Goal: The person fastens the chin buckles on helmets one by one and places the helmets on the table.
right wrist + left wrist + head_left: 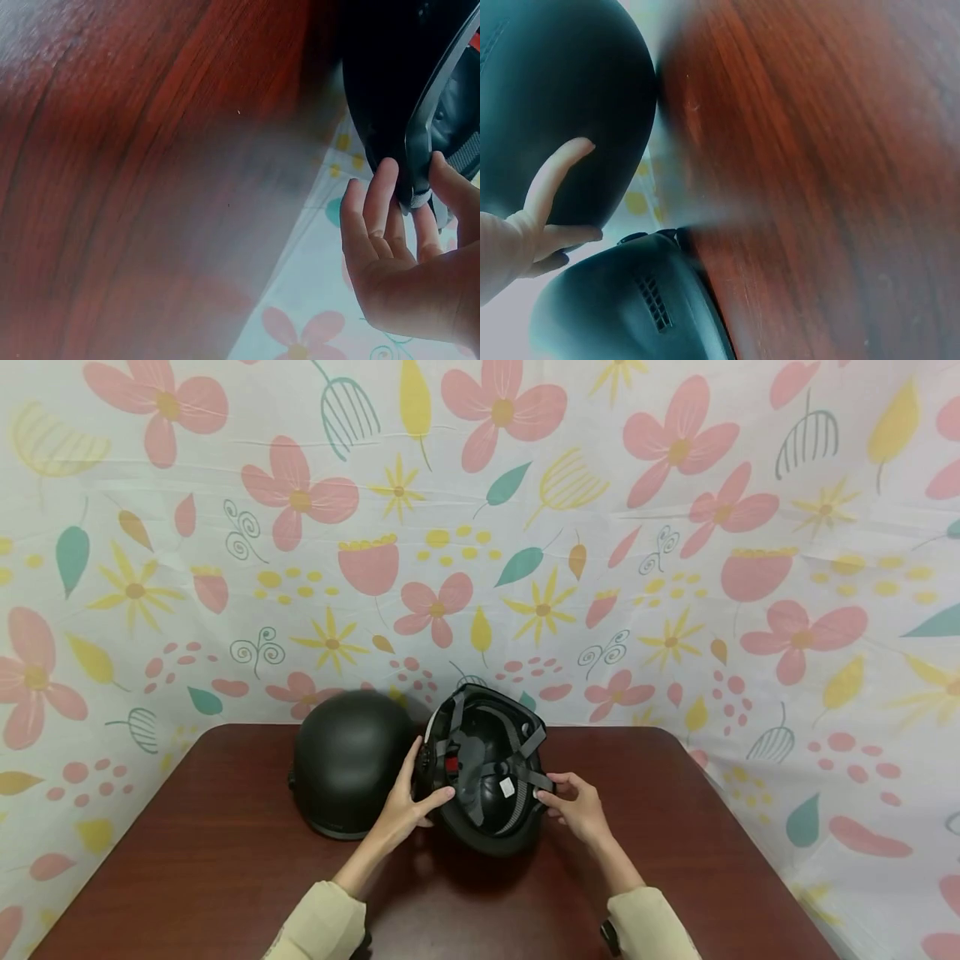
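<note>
A black helmet [491,839] is tipped so that its hollow inside faces up toward me. Inside it I see dark padding, grey straps [531,743], a red buckle piece [452,765] and a small white label [507,787]. My left hand [397,814] grips its left rim, thumb over the edge and fingers along the outer shell. At the right rim, my right hand [577,810] pinches the edge beside a grey strap; in the right wrist view the thumb lies inside the rim and the fingers [382,187] outside.
A second black helmet [348,768] sits dome up on the table, close to the left of the held one; its side vent [654,304] shows in the left wrist view. The brown wooden table [645,827] ends at a flower-printed cloth [450,510] behind.
</note>
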{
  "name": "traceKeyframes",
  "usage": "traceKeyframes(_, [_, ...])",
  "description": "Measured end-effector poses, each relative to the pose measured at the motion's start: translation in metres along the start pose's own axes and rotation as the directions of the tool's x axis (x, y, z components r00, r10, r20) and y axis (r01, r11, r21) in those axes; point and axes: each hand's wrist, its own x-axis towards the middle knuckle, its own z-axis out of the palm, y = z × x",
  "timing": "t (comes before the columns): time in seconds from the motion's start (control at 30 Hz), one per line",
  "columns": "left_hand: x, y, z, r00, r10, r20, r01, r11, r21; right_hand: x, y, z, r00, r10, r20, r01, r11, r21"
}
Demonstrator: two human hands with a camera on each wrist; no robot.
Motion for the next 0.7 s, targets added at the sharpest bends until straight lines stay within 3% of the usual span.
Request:
traceKeyframes(0.27, [-0.0019, 0.0014, 0.0023, 1.000, -0.008, 0.023, 0.010, 0.997, -0.072, -0.0015, 0.0024, 0.0068, 1.000, 0.000, 0.010, 0.000, 1.000, 0.023])
traceKeyframes(0.53, [-0.0037, 0.0007, 0.0038, 1.000, -0.011, 0.029, 0.013, 0.998, -0.063, -0.0034, 0.0042, 0.0067, 0.997, 0.010, 0.083, -0.012, 1.000, 0.016])
traceKeyframes(0.7, [-0.0061, -0.0032, 0.0066, 0.997, -0.036, 0.062, 0.044, 0.990, -0.132, -0.0052, 0.0079, 0.0060, 0.990, 0.014, 0.139, -0.018, 0.999, 0.029])
